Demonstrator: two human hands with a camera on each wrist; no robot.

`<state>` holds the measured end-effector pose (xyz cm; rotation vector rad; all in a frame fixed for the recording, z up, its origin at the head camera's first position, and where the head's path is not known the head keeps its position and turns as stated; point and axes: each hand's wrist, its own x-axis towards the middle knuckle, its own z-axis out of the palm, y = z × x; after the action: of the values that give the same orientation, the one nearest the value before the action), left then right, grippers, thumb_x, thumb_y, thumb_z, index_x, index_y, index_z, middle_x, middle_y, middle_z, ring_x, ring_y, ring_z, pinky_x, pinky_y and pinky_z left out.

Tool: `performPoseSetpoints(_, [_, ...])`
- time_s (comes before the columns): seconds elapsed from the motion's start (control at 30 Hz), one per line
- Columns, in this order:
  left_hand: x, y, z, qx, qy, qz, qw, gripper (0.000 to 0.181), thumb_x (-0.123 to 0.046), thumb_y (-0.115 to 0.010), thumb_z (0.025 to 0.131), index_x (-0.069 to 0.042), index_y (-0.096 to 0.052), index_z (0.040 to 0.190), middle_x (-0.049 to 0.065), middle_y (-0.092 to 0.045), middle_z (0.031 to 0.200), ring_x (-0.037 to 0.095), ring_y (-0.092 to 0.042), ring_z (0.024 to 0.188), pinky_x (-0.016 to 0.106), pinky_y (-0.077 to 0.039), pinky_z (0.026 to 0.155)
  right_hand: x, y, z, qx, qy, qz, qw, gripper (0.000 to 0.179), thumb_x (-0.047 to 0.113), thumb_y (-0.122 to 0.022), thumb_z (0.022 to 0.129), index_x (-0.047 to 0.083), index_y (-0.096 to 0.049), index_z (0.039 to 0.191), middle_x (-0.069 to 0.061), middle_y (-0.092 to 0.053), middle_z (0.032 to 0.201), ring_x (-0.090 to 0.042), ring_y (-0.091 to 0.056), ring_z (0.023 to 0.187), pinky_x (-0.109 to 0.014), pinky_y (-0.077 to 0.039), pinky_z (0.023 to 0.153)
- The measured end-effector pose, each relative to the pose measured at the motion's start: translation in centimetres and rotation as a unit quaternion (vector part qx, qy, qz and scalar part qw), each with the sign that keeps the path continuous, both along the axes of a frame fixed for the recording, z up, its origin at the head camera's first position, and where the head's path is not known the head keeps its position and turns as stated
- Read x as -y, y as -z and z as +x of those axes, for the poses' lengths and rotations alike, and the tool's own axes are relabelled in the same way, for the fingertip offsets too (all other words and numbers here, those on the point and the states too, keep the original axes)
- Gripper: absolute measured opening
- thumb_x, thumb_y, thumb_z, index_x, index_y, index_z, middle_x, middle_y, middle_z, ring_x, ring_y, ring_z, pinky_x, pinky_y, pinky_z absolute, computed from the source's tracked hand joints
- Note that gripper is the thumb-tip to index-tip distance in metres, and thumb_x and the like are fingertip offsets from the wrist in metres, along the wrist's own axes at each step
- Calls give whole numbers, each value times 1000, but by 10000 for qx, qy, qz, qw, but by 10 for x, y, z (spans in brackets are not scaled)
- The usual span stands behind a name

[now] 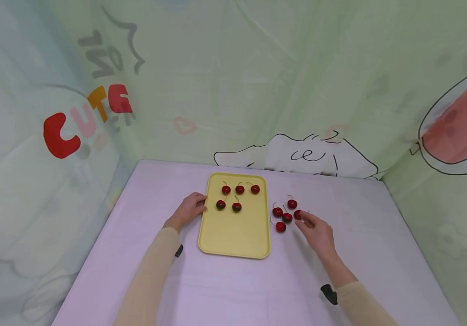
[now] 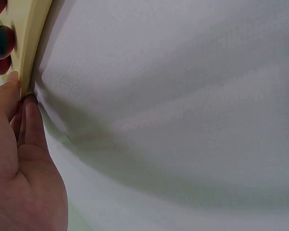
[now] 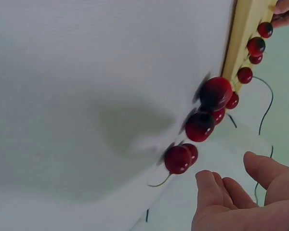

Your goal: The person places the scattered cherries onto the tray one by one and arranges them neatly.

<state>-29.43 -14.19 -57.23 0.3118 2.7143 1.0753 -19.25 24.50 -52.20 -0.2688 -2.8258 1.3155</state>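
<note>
My left hand pinches the left rim of a yellow tray; in the left wrist view the thumb lies over the rim, fingers against its outer side. On the tray, three cherries form a far row, with two more cherries nearer. To the tray's right, several loose cherries with stems lie in a cluster. My right hand reaches over the cluster's right side, fingertips beside a cherry. In the right wrist view, thumb and fingers stand apart, with a gap between them and the stemmed cherry.
A pale lilac cloth covers the table. Behind it hangs a light green printed curtain, which also closes off both sides. Dark bands show at both wrists.
</note>
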Motion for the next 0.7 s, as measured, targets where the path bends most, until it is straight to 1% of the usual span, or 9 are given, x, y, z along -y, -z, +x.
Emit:
performPoseSetpoints(0.1, [0, 0, 0, 22, -18, 33, 10000, 45, -16, -63, 97, 0, -54, 138, 11, -53, 130, 23, -53, 120, 36, -44, 106, -13, 11, -3, 152, 201, 133, 9996, 50, 26, -62, 97, -1, -53, 138, -25, -52, 138, -39, -53, 124, -49, -51, 94])
performPoseSetpoints(0.13, [0, 0, 1, 18, -23, 45, 10000, 45, -16, -63, 97, 0, -54, 138, 11, -53, 130, 23, -53, 120, 36, -44, 106, -19, 18, -6, 192, 232, 177, 9994, 50, 27, -61, 98, -1, -52, 138, -25, -52, 138, -39, -52, 124, -44, -54, 91])
performPoseSetpoints(0.27, [0, 0, 1, 7, -18, 56, 10000, 45, -16, -63, 96, 0, -54, 138, 11, -54, 129, 23, -53, 120, 36, -44, 106, -42, 60, -21, 335, 488, 567, 9966, 54, 36, -56, 99, 1, -52, 139, -22, -56, 135, -37, -55, 121, -42, -56, 88])
performPoseSetpoints(0.33, [-1, 0, 1, -27, 11, 61, 10000, 45, -15, -63, 96, 1, -54, 137, 12, -54, 129, 24, -53, 120, 36, -44, 106, -48, 73, -26, 507, 609, 638, 9948, 55, 38, -56, 99, 1, -51, 140, -22, -56, 135, -37, -55, 121, -42, -56, 88])
performPoseSetpoints(0.37, [-1, 0, 1, -49, 31, 63, 10000, 45, -15, -63, 96, 1, -54, 137, 12, -54, 129, 24, -54, 120, 37, -45, 106, -48, 74, -27, 620, 615, 570, 9945, 57, 38, -56, 99, 0, -50, 141, -24, -54, 136, -39, -53, 122, -46, -53, 94])
performPoseSetpoints(0.43, [-1, -1, 2, -54, 42, 66, 10000, 45, -14, -63, 96, 1, -54, 137, 13, -54, 129, 25, -53, 120, 37, -44, 106, -43, 63, -25, 838, 734, 322, 9933, 54, 32, -57, 100, -1, -48, 142, -25, -51, 138, -40, -51, 125, -48, -50, 97])
performPoseSetpoints(0.53, [-1, -2, 3, -89, 39, 59, 9999, 45, -14, -63, 96, 2, -54, 137, 13, -54, 129, 25, -54, 120, 37, -44, 106, -37, 50, -24, 975, 787, 53, 9921, 56, 27, -59, 99, -3, -45, 143, -28, -47, 141, -44, -46, 128, -49, -51, 96])
performPoseSetpoints(0.6, [-1, -3, 3, -63, 20, 45, 10000, 45, -15, -63, 97, 1, -54, 137, 13, -54, 130, 25, -53, 120, 37, -44, 106, -39, 56, -28, 891, 784, 151, 9928, 55, 28, -58, 99, -1, -45, 143, -26, -48, 141, -42, -47, 128, -47, -52, 95])
performPoseSetpoints(0.7, [0, -3, 3, -47, 20, 40, 10000, 44, -15, -63, 97, 1, -54, 137, 13, -53, 130, 24, -53, 121, 36, -45, 106, -48, 80, -40, 688, 721, 335, 9945, 58, 35, -56, 100, 0, -44, 145, -26, -49, 140, -41, -49, 127, -49, -49, 98])
